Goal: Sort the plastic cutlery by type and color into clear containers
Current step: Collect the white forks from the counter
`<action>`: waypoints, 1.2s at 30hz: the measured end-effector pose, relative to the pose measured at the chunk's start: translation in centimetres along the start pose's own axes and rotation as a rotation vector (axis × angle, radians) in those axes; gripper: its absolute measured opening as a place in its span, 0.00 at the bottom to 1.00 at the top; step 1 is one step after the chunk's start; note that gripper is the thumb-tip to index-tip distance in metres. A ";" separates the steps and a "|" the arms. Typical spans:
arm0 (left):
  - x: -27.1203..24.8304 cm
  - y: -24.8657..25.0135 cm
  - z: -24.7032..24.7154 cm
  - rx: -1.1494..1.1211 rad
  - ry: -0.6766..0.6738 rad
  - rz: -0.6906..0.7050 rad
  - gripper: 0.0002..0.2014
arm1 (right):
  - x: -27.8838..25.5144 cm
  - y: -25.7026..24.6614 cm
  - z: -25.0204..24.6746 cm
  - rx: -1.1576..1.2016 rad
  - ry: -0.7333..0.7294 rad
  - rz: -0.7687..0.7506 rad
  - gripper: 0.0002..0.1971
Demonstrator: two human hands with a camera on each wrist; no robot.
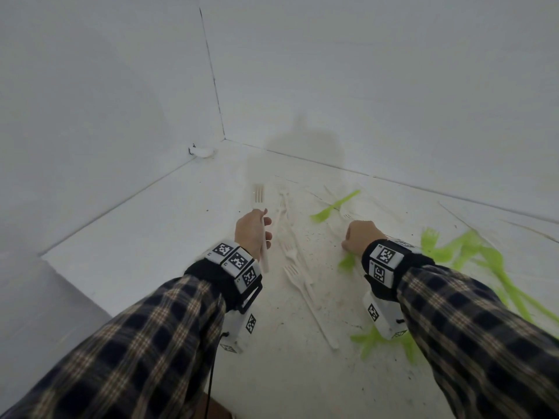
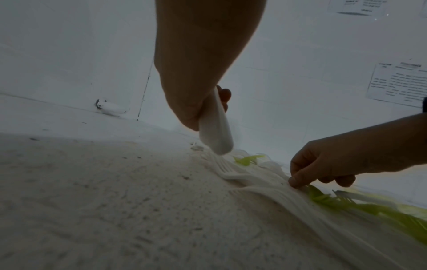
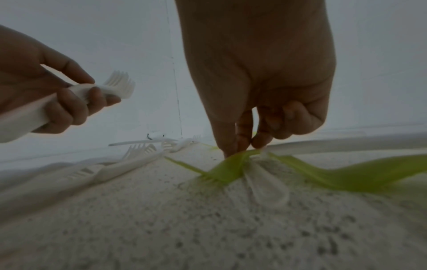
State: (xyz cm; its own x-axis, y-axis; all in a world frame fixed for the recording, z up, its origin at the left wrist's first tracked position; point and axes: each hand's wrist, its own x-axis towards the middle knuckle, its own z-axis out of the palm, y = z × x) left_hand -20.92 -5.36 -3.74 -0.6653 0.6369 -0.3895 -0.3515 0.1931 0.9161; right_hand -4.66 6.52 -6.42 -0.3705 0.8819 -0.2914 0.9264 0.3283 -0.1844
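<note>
Item: left hand (image 1: 252,229). Fingers curled round white forks (image 3: 117,87); the right-wrist view shows several tine heads stacked together, so we hold a small bundle, handles running back through the palm, raised clear of the floor (image 1: 145,225).

Item: right hand (image 1: 360,237). Thumb and fingertips (image 3: 258,144) pinched together at the floor where a green fork (image 3: 228,169) lies across a white spoon-like piece (image 3: 268,188). We cannot tell which of the two the pinch has closed on, or whether it has fully closed.

Item: loose white forks (image 1: 295,267). A row on the floor between our two hands, running from the near edge toward the far corner where the walls meet.

Item: loose green forks (image 1: 472,252). Scattered toward the right edge of the floor, beyond and under the right forearm; one more green fork (image 1: 335,205) lies farther in, toward the back wall.

Item: clear containers. None in any view; their place cannot be told.

Handling note, our judgement: we are gathering by type and colour before depositing.
- The crossed pieces under the right hand should be parted first. We lift the upper piece by its neck, straight up, so the lower one is not dragged along.
- White forks go to the left-hand bundle, tines aligned with those already held.
- Green pieces should stay out of that bundle.
- Thin handles lie flat on a gritty floor, so we should tip one end up with a fingertip and then pinch.
</note>
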 end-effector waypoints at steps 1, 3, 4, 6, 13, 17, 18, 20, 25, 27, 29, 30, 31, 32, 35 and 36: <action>-0.1 0.0 -0.1 -0.003 0.002 -0.002 0.08 | -0.2 0.1 0.0 -0.004 0.005 0.002 0.13; -0.2 -0.1 -0.3 -0.008 0.006 -0.007 0.08 | -0.5 0.1 0.0 -0.048 0.002 -0.006 0.09; -0.2 -0.1 -0.3 -0.009 0.007 -0.006 0.07 | -0.6 0.1 0.1 -0.071 -0.002 -0.015 0.09; -0.3 -0.3 -0.4 -0.009 0.010 -0.007 0.07 | -0.7 0.0 0.3 -0.048 0.003 -0.020 0.10; -0.6 -1.0 -0.7 0.007 0.026 -0.012 0.07 | -0.9 -1.4 -1.1 0.248 0.381 0.065 0.10; -0.9 -1.2 -0.8 0.016 0.019 -0.008 0.07 | -1.0 -1.1 -1.7 0.330 0.249 0.009 0.11; -0.9 -1.2 -0.8 0.016 0.017 -0.005 0.07 | -1.1 -0.9 -1.7 0.412 0.283 0.007 0.11; -1.0 -1.3 -0.9 0.020 0.013 0.005 0.08 | -1.7 -0.9 -1.8 0.578 0.395 0.003 0.10; -1.1 -1.3 -1.0 0.055 0.036 0.038 0.08 | -4.3 -1.8 -2.4 0.824 0.456 -0.116 0.04; -1.1 -1.4 -1.0 0.059 0.045 0.056 0.07 | -5.2 -2.6 -1.9 0.737 0.265 -0.151 0.05; -1.2 -1.4 -1.0 0.053 0.049 0.063 0.07 | -6.0 -3.6 -0.8 0.497 0.030 -0.196 0.11; -1.2 -1.4 -1.1 0.052 0.054 0.066 0.07 | -6.4 -4.0 -0.1 0.385 -0.055 -0.201 0.16; -1.2 -1.4 -1.0 0.053 0.062 0.069 0.07 | -6.7 -4.4 0.6 0.297 -0.108 -0.198 0.20; -1.3 -1.4 -1.0 0.055 0.072 0.074 0.07 | -6.9 -4.8 1.3 0.233 -0.141 -0.198 0.21; -1.3 -1.4 -1.0 0.057 0.099 0.093 0.08 | -7.3 -5.3 3.0 0.129 -0.186 -0.220 0.21; -1.3 -1.5 -1.0 0.060 0.110 0.103 0.08 | -7.4 -5.4 3.2 0.120 -0.178 -0.229 0.21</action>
State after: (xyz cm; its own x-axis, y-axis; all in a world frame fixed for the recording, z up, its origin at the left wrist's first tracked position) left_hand -20.20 -7.18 -4.71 -0.7653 0.5704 -0.2982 -0.2397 0.1775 0.9545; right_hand -7.12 -2.81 -6.27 -0.5847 0.7131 -0.3868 0.8066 0.4605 -0.3706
